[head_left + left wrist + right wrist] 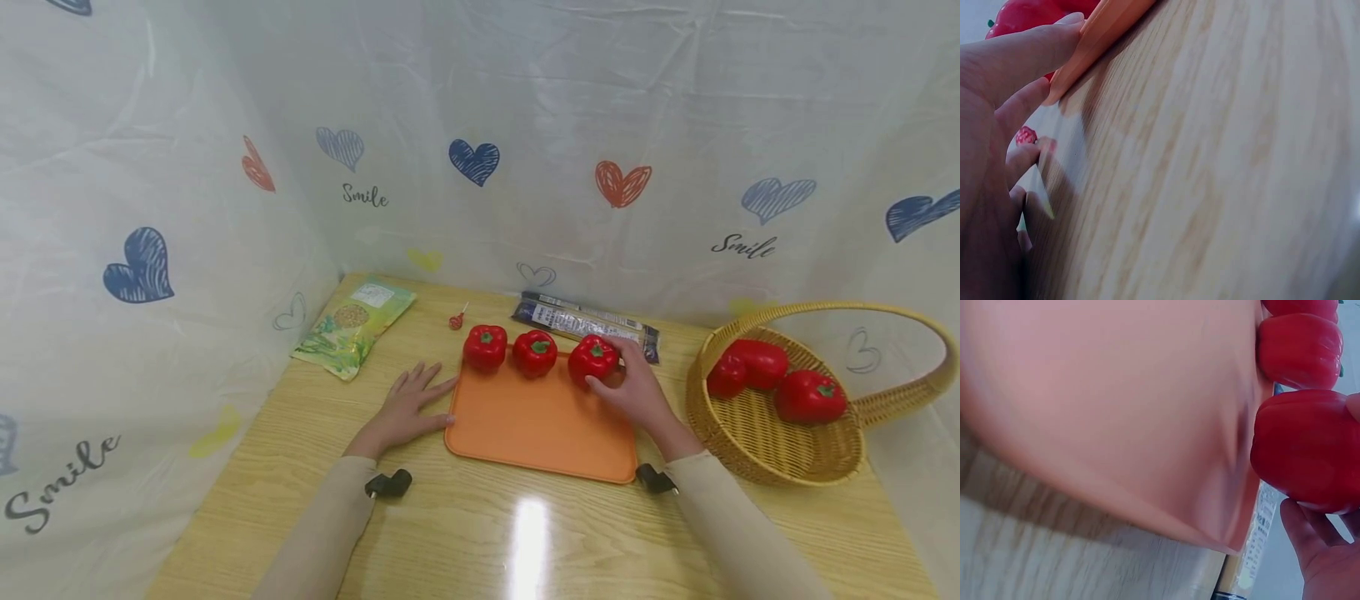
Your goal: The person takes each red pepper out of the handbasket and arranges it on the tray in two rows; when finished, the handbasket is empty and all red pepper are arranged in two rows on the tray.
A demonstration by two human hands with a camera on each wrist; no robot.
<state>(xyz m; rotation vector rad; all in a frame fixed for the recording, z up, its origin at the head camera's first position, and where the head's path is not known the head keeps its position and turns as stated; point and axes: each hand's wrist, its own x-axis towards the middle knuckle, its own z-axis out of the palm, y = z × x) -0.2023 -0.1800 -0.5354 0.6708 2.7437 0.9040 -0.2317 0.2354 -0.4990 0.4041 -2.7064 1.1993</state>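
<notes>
My right hand grips a red bell pepper between thumb and fingers, over the back right corner of the orange tray. In the right wrist view that pepper shows close up, with fingertips along its side. Two more red bell peppers, a middle one and a left one, stand in a row on the tray's back edge, green stems up. At the tray's left edge lies my left hand, fingers spread; in the left wrist view its thumb touches the rim.
A wicker basket with a tall handle stands at the right, holding several red peppers. Behind the tray lie dark printed packets and a small red lollipop. A green-yellow bag lies at the back left.
</notes>
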